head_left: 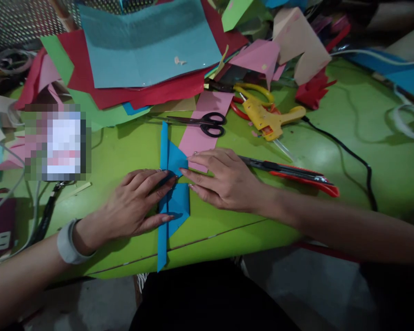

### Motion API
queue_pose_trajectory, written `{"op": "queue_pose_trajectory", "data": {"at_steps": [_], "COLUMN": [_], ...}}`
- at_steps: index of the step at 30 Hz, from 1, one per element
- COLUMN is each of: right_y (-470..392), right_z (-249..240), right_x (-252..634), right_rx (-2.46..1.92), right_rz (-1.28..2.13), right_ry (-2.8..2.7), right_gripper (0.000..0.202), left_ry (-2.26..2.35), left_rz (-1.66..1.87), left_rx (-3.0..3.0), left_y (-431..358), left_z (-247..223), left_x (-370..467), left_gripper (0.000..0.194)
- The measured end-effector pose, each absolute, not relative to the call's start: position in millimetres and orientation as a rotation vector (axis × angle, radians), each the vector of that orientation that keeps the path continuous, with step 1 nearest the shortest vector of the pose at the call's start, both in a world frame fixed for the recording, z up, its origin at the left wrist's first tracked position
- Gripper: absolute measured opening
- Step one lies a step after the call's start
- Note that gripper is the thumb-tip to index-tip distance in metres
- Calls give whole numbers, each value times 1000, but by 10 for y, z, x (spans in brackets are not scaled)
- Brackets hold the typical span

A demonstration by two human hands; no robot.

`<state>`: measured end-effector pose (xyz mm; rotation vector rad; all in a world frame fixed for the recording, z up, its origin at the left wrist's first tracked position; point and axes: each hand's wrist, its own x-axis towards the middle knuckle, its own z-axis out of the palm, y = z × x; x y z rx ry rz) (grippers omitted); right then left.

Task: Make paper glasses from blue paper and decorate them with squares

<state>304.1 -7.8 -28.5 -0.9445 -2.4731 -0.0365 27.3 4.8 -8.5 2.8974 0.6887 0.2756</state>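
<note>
A folded piece of blue paper (179, 202) lies on the green table, with a long narrow strip along its left side and wider flaps to the right. My left hand (141, 197) lies over the strip, pressing it down with fingers stretched out. From the other side my right hand (224, 179) reaches in, fingers extended, its fingertips at the right edge of the upper flap. Part of the paper's middle is hidden under the left fingers. Just beyond are black-handled scissors (207, 123) on a pink paper strip (210, 103). A red box cutter (296, 174) lies behind my right wrist.
A yellow glue gun (265, 115) with a black cord rests at the back right. Stacked coloured sheets, topped by a light blue sheet (152, 46), fill the back. At left are a blurred-out phone (64, 145) and a purple device (0, 225). The table's front edge (193, 266) is close.
</note>
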Motion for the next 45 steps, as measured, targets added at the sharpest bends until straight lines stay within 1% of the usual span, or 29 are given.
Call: {"op": "queue_pose_trajectory", "data": {"at_steps": [4,14,24,32,35,38,39,41,43,45], "right_y": [-85,-86,-72,-38,14,134,190,313,435,534], "right_z": [-290,-306,-299,-365,-328,-161,-88,52,149,191], "right_x": [3026,3027,3003,3020,3053,3053,3037,2983,2910,2835], "right_rx": [-911,-950,-976,-936,-956,-1205,-1325,-1512,-1576,-1603], "right_rz": [-132,-49,-115,-29,147,443,578,960,1346,1574], "right_ry": [-2517,-2516,-2572,-2524,-2405,-2232,-2191,-2180,-2181,-2185], "right_gripper": [33,36,39,33,28,20,18,22,29,32], "left_ry": [686,680,668,686,685,687,691,701,701,696], "left_rz": [275,259,268,213,195,185,184,194,207,218], "left_rx": [2897,2998,2979,3068,3068,3051,3049,3045,3033,3015], "left_y": [49,51,65,55,52,54,54,55,56,56], "left_z": [-87,-87,-64,-59,-63,-60,-59,-58,-58,-57], "left_x": [274,274,285,283,284,286,287,288,290,290], "left_gripper": [66,69,69,70,69,69,69,71,71,70]}}
